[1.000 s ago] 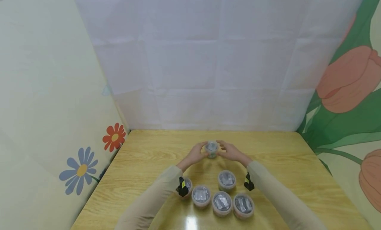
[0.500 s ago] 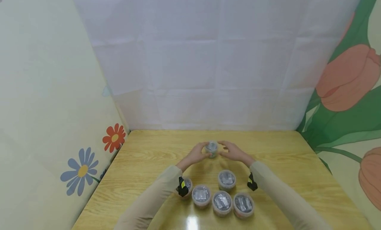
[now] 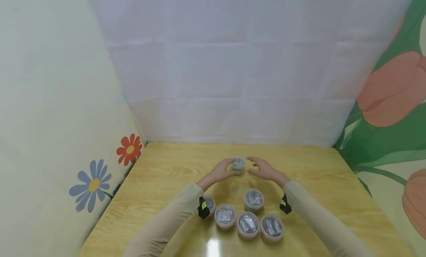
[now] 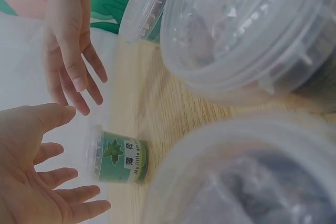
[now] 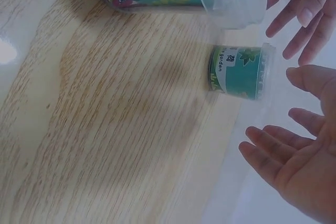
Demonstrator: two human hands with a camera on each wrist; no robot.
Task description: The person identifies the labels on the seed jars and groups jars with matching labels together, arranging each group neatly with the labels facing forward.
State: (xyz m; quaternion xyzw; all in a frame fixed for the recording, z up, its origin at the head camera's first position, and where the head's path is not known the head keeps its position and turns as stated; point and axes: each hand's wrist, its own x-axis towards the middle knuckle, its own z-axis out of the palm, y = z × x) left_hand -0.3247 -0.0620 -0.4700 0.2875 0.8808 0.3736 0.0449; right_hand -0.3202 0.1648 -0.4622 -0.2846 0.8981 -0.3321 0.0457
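Observation:
A small plastic tub (image 3: 237,165) with a clear lid stands upright at the far middle of the wooden table. Its green label, with a leaf picture and "My little garden", shows on the tub (image 4: 121,156) in the left wrist view. My left hand (image 3: 219,171) is just left of it, fingers spread and relaxed. On the other side my right hand (image 3: 264,170) is held apart from the tub, its fingers loosely extended. In the right wrist view, a gap separates the tub (image 5: 236,72) from my right hand (image 5: 299,150). Neither hand holds anything.
Nearer on the table (image 3: 166,168) stand several similar lidded tubs, among them a single tub (image 3: 253,200) behind a front row (image 3: 247,225). The leftmost tub (image 3: 209,205) is partly hidden by my left wrist's camera. A white cloth (image 3: 233,83) hangs behind.
My right hand has drawn away to the right from the far tub, widening the gap. My left hand stays close beside it. The tubs keep their places.

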